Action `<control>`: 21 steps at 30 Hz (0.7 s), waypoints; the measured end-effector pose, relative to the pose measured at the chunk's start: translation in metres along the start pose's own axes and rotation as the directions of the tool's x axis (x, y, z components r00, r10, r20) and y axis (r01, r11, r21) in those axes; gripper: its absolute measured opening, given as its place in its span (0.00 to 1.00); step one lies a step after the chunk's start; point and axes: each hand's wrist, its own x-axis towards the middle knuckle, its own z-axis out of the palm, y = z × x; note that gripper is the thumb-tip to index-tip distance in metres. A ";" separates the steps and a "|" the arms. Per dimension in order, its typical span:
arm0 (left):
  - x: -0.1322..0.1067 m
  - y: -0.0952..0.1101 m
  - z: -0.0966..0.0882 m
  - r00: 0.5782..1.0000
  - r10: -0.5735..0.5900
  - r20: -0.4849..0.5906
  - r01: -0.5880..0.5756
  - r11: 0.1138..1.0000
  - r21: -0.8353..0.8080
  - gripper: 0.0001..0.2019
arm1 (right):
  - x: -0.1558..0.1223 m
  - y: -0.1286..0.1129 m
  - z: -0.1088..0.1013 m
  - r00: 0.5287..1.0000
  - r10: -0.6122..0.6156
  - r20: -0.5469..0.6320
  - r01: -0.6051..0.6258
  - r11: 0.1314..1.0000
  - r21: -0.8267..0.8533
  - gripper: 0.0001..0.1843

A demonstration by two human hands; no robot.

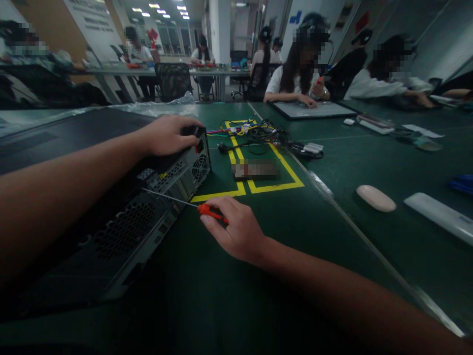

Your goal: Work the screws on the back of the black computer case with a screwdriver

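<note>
A black desktop computer case lies on its side at the left, its metal rear panel with a round fan grille and slots facing me. My left hand rests over the case's far rear corner, thumb on the near side and fingers curled toward the edge; their tips are partly hidden. My right hand is closed around the orange handle of a screwdriver. The long thin shaft points left, and its tip is close to the case's rear edge. Whether the tip touches a screw I cannot tell.
Past the case lie bundled black cables and a small blurred box inside yellow tape lines. A pinkish oval object and a white bar are at right. Across the green table, a person works on a flat panel.
</note>
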 end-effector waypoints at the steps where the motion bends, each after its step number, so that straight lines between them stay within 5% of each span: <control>1: 0.000 0.000 0.000 1.000 -0.003 0.004 0.003 1.000 -0.004 0.41 | 0.000 0.000 0.000 1.000 0.000 -0.002 0.000 1.000 -0.010 0.14; 10: 0.000 0.001 0.000 1.000 0.002 0.000 -0.002 1.000 0.007 0.42 | -0.001 -0.001 0.001 1.000 -0.007 -0.007 0.007 0.999 0.049 0.17; 21: 0.001 -0.002 0.000 1.000 0.012 0.004 -0.012 1.000 0.018 0.41 | 0.000 0.002 0.002 1.000 0.008 0.019 -0.009 0.999 0.040 0.10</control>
